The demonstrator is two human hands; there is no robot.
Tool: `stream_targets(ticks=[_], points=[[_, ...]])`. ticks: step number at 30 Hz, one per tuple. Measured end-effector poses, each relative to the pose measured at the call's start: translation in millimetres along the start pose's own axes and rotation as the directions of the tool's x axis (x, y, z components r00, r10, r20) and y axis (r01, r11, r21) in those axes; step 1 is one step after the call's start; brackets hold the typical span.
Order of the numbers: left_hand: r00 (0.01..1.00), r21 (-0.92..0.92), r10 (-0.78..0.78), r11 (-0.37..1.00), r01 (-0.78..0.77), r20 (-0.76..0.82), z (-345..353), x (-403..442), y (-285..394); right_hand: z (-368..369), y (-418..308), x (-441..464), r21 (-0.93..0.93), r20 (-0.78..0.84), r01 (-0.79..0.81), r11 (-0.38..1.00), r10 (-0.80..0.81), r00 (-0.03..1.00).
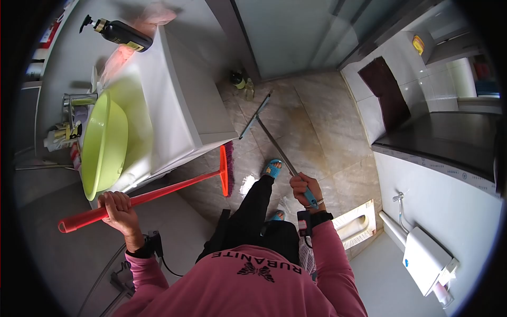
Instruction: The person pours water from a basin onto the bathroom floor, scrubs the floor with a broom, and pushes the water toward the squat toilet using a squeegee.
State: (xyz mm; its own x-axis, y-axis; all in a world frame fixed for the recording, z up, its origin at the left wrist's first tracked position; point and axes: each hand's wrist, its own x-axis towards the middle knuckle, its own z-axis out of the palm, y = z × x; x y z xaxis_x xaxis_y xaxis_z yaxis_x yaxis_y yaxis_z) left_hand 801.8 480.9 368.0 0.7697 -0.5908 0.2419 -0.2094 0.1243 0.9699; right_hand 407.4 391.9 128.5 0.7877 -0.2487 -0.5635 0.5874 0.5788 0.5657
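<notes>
My left hand is wrapped round the red handle of a broom, near its top end. The broom slants across in front of the white vanity cabinet, its red head and purple bristles close to the cabinet's lower corner. In my right hand, closed round the blue grip, is a floor squeegee with a grey pole. Its long thin blade is down at the brownish tiled floor, beside the cabinet. My feet are in blue slippers.
A green basin tilts in the white sink, near a dark pump bottle. Two bottles stand in the floor corner by the frosted door. A squat toilet and white cistern are on the right.
</notes>
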Motion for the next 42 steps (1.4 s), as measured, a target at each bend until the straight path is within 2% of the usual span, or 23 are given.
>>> stream_targets(ticks=[4, 6, 10, 12, 15, 16, 18, 19, 21, 23, 24, 25, 27, 29, 31, 33, 36, 39, 40, 42], points=[[1.0, 0.002, 0.004, 1.0, -0.004, 0.011, 1.1, 2.4, -2.3, -6.4, -19.5, 10.1, -0.005, -0.041, -0.012, 1.0, 0.012, 0.999], [1.0, 0.019, 0.013, 1.0, -0.014, 0.017, 1.8, 1.8, -1.9, -7.8, -25.2, 15.4, -0.105, -0.096, -0.061, 0.993, 0.051, 0.994], [0.999, 0.051, 0.028, 0.998, -0.027, -0.026, 6.8, -8.7, 0.2, -6.6, -23.0, 10.9, -0.158, -0.159, -0.088, 0.983, 0.063, 0.985], [0.999, 0.044, 0.046, 0.998, -0.046, -0.017, 2.0, -14.8, 0.9, -8.9, -12.0, -0.3, -0.242, -0.139, -0.255, 0.936, 0.227, 0.964], [0.995, 0.07, 0.066, 0.996, -0.061, -0.071, -3.0, -21.4, 0.4, -25.4, -3.3, -8.3, -0.259, -0.216, -0.323, 0.91, 0.271, 0.938], [0.993, 0.074, 0.058, 0.996, -0.051, -0.102, -5.3, -23.0, 0.3, -26.0, -6.1, -5.5, -0.254, -0.213, -0.323, 0.911, 0.273, 0.938], [0.989, 0.073, 0.039, 0.997, -0.029, -0.143, -12.8, -26.0, 1.5, -32.3, -17.1, 5.7, -0.434, -0.276, -0.217, 0.874, 0.101, 0.956], [0.988, 0.068, 0.026, 0.998, -0.016, -0.153, -16.9, -26.9, 2.5, -41.1, -30.8, 16.5, -0.424, -0.271, -0.217, 0.879, 0.105, 0.957], [0.987, 0.083, 0.018, 0.997, -0.005, -0.158, -26.1, -31.5, 3.7, -57.3, -65.1, 46.3, -0.389, -0.121, -0.354, 0.85, 0.333, 0.935], [0.988, 0.11, 0.02, 0.994, -0.003, -0.15, -40.7, -35.7, 4.7, -45.8, -72.2, 67.8, -0.366, -0.219, -0.29, 0.884, 0.221, 0.95], [0.99, 0.128, 0.015, 0.992, 0.003, -0.14, -41.4, -36.9, 5.1, -40.7, -70.9, 74.1, -0.416, -0.235, -0.263, 0.871, 0.176, 0.956], [0.985, 0.142, 0.027, 0.99, -0.003, -0.169, -41.1, -39.1, 6.0, -45.2, -68.9, 77.5, -0.403, -0.235, -0.269, 0.875, 0.185, 0.954], [0.979, 0.151, 0.041, 0.988, -0.011, -0.2, -41.0, -39.4, 5.6, -46.6, -68.0, 84.9, -0.351, -0.111, -0.273, 0.896, 0.25, 0.962], [0.974, 0.152, 0.052, 0.988, -0.018, -0.222, -41.9, -40.2, 4.6, -44.7, -61.9, 99.9, -0.322, -0.127, -0.267, 0.908, 0.238, 0.963], [0.971, 0.142, 0.045, 0.99, -0.011, -0.235, -43.1, -39.4, 4.3, -42.3, -66.6, 132.9, -0.322, 0.029, -0.387, 0.864, 0.418, 0.908], [0.968, 0.142, 0.048, 0.99, -0.013, -0.245, -43.5, -40.1, 4.6, -32.5, -62.6, 177.7, -0.208, -0.098, -0.385, 0.899, 0.373, 0.923], [0.97, 0.166, 0.047, 0.986, -0.008, -0.237, -42.0, -41.9, 6.4, -39.5, -59.4, 216.6, 0.038, 0.091, -0.416, 0.908, 0.412, 0.907], [0.961, 0.158, 0.044, 0.987, 0.0, -0.272, -36.3, -42.7, 7.0, -66.0, -40.6, 201.9, 0.148, 0.089, -0.386, 0.91, 0.377, 0.922], [0.952, 0.157, 0.049, 0.988, -0.001, -0.304, -33.1, -41.0, 5.6, -84.1, -34.9, 186.8, 0.031, 0.156, -0.277, 0.96, 0.269, 0.95], [0.94, 0.15, 0.054, 0.989, -0.003, -0.337, -35.0, -36.6, 4.2, -100.0, -27.6, 142.3, 0.043, 0.14, -0.251, 0.967, 0.243, 0.96]])
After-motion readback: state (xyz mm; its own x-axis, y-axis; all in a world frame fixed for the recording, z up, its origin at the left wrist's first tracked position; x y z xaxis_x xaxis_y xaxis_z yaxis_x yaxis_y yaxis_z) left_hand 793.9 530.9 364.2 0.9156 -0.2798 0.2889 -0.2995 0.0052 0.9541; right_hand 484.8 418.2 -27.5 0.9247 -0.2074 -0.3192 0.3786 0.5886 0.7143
